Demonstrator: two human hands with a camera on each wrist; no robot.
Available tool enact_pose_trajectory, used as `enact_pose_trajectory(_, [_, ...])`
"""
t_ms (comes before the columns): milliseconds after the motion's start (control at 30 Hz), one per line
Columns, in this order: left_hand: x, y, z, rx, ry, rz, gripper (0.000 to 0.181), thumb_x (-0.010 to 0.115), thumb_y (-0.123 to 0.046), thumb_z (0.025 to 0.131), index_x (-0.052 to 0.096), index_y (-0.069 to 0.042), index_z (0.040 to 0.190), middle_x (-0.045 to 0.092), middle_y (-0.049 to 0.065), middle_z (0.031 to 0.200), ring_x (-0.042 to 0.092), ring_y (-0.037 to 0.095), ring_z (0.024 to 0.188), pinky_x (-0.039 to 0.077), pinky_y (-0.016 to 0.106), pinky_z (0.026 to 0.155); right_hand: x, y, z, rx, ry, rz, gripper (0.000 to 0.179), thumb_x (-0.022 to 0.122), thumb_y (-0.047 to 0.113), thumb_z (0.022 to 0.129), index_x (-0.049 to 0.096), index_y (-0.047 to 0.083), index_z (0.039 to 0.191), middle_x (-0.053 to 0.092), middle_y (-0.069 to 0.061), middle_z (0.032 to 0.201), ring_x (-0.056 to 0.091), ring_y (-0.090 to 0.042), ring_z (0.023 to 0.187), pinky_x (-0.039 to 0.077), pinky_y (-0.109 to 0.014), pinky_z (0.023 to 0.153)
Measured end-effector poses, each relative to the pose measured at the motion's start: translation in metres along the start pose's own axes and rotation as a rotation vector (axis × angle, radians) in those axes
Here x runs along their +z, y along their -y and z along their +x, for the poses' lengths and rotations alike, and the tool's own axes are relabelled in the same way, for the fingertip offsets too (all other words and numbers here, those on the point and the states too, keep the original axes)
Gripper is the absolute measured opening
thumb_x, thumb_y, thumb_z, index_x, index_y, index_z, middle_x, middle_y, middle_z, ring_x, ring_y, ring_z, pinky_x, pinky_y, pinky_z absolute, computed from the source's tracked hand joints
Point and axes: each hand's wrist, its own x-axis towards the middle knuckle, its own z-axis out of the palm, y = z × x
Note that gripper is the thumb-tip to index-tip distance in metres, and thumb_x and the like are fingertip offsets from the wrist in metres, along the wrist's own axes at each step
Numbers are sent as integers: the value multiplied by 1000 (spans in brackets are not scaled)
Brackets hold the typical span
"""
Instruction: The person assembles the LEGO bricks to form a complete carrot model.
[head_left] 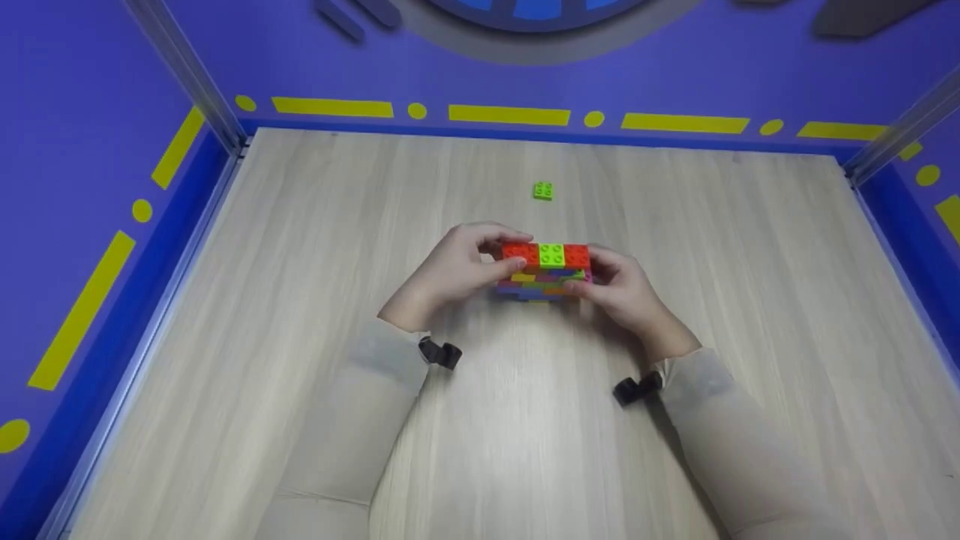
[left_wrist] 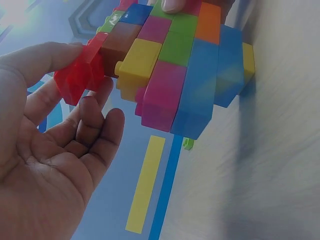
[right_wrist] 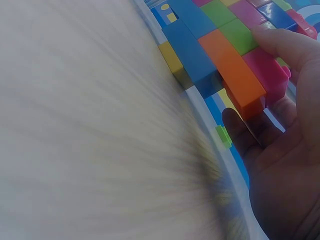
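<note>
A stack of coloured toy building bricks (head_left: 534,288) stands on the table between both hands. Its top row has a red brick (head_left: 512,252) at the left, a lime brick (head_left: 552,256) in the middle and another red brick (head_left: 577,256) at the right. My left hand (head_left: 466,259) pinches the left red brick; in the left wrist view that brick meets a brown brick (left_wrist: 120,42). On the other side, my right hand (head_left: 621,283) grips the stack, its thumb on the near face beside an orange brick (right_wrist: 232,72). The far face is hidden from the head view.
Beyond the stack, a loose lime green brick (head_left: 543,190) lies on the wooden table (head_left: 337,195). Blue panels with yellow marks (head_left: 510,115) rise at the table's back and sides. Black wrist devices (head_left: 442,352) sit at both cuffs.
</note>
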Motion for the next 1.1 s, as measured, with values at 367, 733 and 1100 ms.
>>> enact_pose_trajectory(367, [8, 29, 10, 27, 53, -54, 74, 92, -21, 95, 59, -14, 160, 68, 10, 146, 67, 28, 127, 58, 50, 114, 2, 1, 0, 13, 1, 4, 46, 86, 1, 96, 76, 2, 141, 80, 8, 126, 74, -14, 118, 60, -23, 104])
enact_pose_trajectory(733, [24, 51, 12, -40, 56, -94, 59, 94, -13, 92, 69, -17, 146, 76, 1, 140, 70, 23, 134, 53, 46, 124, 3, 0, 0, -2, -6, 34, 45, 85, -2, 96, 74, -2, 141, 81, 13, 123, 75, -11, 114, 61, -22, 102])
enact_pose_trajectory(1100, [27, 51, 14, -34, 40, -152, 54, 90, -5, 94, 71, -12, 145, 78, 6, 140, 73, 22, 128, 60, 40, 115, 1, 3, -1, 1, -12, 42, 47, 84, -3, 96, 74, -4, 142, 82, 15, 123, 76, -11, 114, 61, -23, 102])
